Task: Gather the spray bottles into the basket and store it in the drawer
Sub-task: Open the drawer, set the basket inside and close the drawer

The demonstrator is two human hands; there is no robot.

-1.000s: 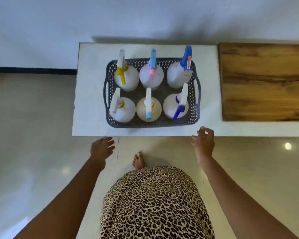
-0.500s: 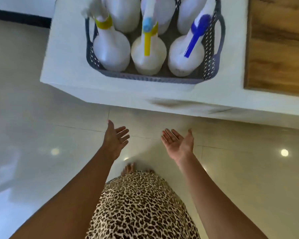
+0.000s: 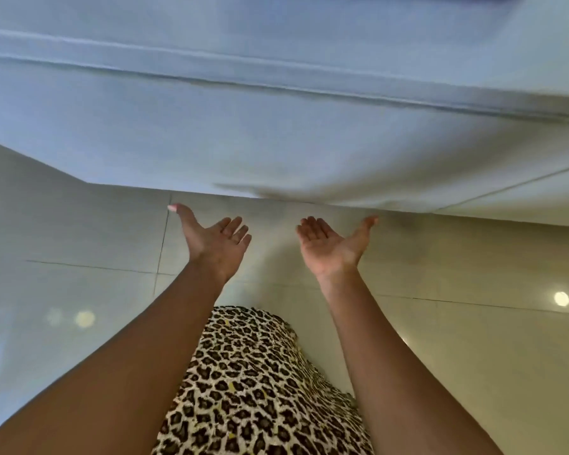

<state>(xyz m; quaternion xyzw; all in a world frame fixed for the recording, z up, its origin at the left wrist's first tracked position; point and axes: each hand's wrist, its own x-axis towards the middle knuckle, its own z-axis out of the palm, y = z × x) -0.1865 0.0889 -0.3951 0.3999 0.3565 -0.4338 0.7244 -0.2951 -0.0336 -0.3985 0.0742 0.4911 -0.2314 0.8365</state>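
Observation:
The white front of the cabinet fills the upper half of the head view, with a drawer panel (image 3: 276, 136) below a horizontal seam. My left hand (image 3: 216, 239) is palm up, fingers spread, just under the panel's bottom edge. My right hand (image 3: 330, 244) is beside it, also palm up and empty. Both sit a little below the cabinet's lower edge, over the floor. The basket and the spray bottles are out of view above the frame.
Glossy pale floor tiles (image 3: 457, 264) lie under the hands and run left and right, with light spots reflected in them. My leopard-print skirt (image 3: 260, 389) fills the bottom centre between my forearms.
The view has dropped from the cabinet top with the basket of bottles down to the cabinet front. Both hands have lowered, turned palm up and reached toward the bottom edge.

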